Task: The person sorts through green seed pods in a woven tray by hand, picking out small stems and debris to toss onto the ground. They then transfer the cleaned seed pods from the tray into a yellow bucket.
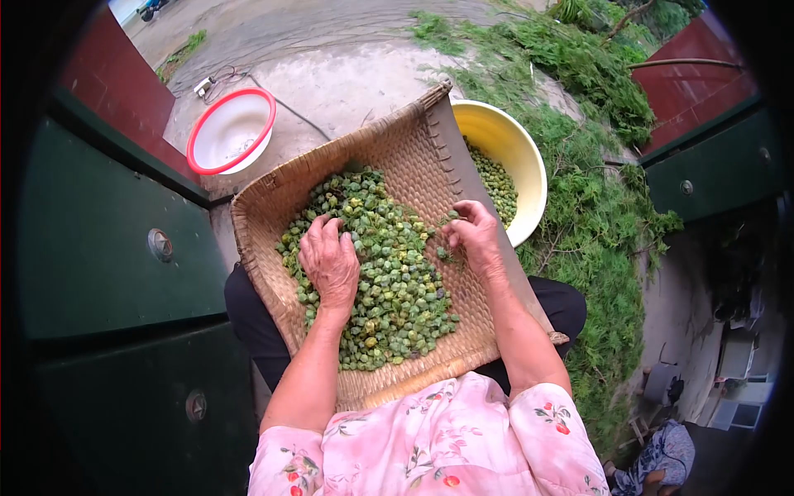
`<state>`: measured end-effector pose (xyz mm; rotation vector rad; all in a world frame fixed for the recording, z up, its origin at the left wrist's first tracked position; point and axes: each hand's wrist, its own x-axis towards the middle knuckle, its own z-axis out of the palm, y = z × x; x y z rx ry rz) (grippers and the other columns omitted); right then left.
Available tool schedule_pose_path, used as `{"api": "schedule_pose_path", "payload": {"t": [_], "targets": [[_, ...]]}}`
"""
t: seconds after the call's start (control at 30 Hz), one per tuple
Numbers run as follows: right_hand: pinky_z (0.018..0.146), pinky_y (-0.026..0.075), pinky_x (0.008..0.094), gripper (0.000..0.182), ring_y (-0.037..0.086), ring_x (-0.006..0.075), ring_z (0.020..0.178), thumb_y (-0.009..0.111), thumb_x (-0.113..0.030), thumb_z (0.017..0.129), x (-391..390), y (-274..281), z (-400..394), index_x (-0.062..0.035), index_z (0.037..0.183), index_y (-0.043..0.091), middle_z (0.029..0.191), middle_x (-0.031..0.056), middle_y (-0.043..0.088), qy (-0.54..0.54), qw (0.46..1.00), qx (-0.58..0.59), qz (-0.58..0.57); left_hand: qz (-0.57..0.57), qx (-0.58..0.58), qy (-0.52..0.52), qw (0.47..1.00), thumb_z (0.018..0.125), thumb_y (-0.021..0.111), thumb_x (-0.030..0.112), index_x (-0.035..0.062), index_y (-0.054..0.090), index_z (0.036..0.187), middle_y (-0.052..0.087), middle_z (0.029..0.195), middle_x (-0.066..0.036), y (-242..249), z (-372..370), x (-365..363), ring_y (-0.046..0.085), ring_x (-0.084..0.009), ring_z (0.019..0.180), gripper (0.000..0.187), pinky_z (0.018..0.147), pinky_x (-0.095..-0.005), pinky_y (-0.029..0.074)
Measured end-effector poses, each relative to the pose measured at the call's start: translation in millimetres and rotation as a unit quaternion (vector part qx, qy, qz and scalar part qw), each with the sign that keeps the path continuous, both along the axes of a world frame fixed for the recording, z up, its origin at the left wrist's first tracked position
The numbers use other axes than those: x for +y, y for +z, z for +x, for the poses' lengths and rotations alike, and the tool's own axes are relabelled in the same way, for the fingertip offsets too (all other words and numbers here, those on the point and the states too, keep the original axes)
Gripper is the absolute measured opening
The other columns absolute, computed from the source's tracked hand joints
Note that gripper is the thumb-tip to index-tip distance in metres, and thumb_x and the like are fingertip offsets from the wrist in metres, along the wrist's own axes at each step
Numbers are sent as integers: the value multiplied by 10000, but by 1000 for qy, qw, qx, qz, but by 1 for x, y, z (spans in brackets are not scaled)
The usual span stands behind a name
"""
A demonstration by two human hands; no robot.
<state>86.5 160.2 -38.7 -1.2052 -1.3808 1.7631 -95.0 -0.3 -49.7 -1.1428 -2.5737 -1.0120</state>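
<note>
Head view, two hands (331, 263) (477, 237), one basket (399, 153), perhaps hundreds of cones (397, 277)

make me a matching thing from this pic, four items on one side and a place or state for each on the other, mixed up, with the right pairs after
Column one
1. white basin
2. woven tray
3. yellow tub
4. left hand

Column two
A. partly hidden by the tray
B. at the heap of small green pods
C. has a red rim
D. across the person's legs

Pairs: 1-C, 2-D, 3-A, 4-B
</note>
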Motion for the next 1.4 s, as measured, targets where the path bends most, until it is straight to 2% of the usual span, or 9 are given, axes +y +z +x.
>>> {"api": "schedule_pose_path", "payload": {"t": [0.13, 0.23, 0.37, 0.57, 0.83, 1.1, 1.2, 1.33, 1.4], "targets": [[588, 521, 287, 322, 588, 148, 624, 600, 27, 757, 0, -2, 5, 11, 1077, 574, 814, 78, 578, 40, 998, 21, -32, -1, 6, 0, 1000, 816, 638, 126, 98, 591, 1084, 530, 1224, -62, -1, 1, 0, 479, -271, 1133, 273, 944, -419, 366], [671, 514, 343, 256, 598, 227, 698, 602, 10, 753, -7, -18, -2, -35, 1004, 627, 831, 117, 585, 120, 904, -193, 361, -3, 8, 1, 1000, 817, 636, 127, 97, 591, 1089, 530, 1223, -62, -1, 1, 0, 479, -271, 1134, 277, 946, -417, 366], [736, 498, 371, 216, 619, 259, 834, 611, -15, 748, -10, -28, -9, -44, 960, 639, 887, 129, 592, 138, 849, -258, 440, -6, 2, 1, 1000, 818, 636, 128, 97, 589, 1094, 530, 1223, -61, 1, 1, 0, 480, -271, 1132, 282, 947, -417, 366], [589, 498, 316, 169, 624, 152, 770, 597, -14, 770, -8, -6, -4, -12, 937, 623, 917, 56, 578, -13, 983, 129, -128, -4, 2, 2, 1000, 819, 634, 127, 98, 587, 1093, 532, 1220, -62, 1, 1, 0, 485, -271, 1121, 280, 942, -416, 367], [783, 487, 401, 257, 608, 304, 865, 643, -52, 751, -10, -18, -22, -34, 1007, 626, 898, 151, 576, 136, 871, -236, 409, -6, 12, 4, 1000, 819, 638, 134, 99, 589, 1096, 534, 1215, -66, 0, 0, 0, 488, -271, 1108, 284, 936, -413, 367], [701, 505, 372, 241, 615, 264, 801, 634, -31, 779, -16, -22, -27, -21, 1012, 569, 920, 151, 588, 110, 892, -211, 385, -1, 8, 4, 1000, 814, 640, 132, 104, 596, 1086, 537, 1209, -64, -1, 0, 0, 486, -271, 1110, 277, 937, -414, 367], [594, 513, 297, 198, 631, 188, 746, 656, -25, 786, -6, -5, -19, -18, 970, 581, 827, 111, 631, 19, 986, 109, -125, -5, 7, 4, 1000, 815, 640, 133, 104, 593, 1089, 533, 1213, -65, 0, 1, 0, 483, -272, 1113, 279, 940, -416, 365], [600, 510, 281, 198, 620, 169, 760, 642, -36, 796, 0, -9, -20, -18, 986, 591, 895, 108, 627, 61, 992, 54, -97, -3, 3, 3, 1000, 816, 640, 133, 103, 590, 1093, 527, 1220, -65, 1, 1, 1, 482, -274, 1114, 283, 942, -417, 364], [651, 511, 332, 209, 615, 221, 782, 651, -36, 777, -2, -16, -27, -27, 981, 608, 864, 119, 616, 106, 960, -93, 241, -9, 0, 4, 1000, 817, 640, 132, 102, 589, 1094, 526, 1222, -65, 0, 0, 1, 481, -275, 1115, 284, 941, -417, 364]]}}
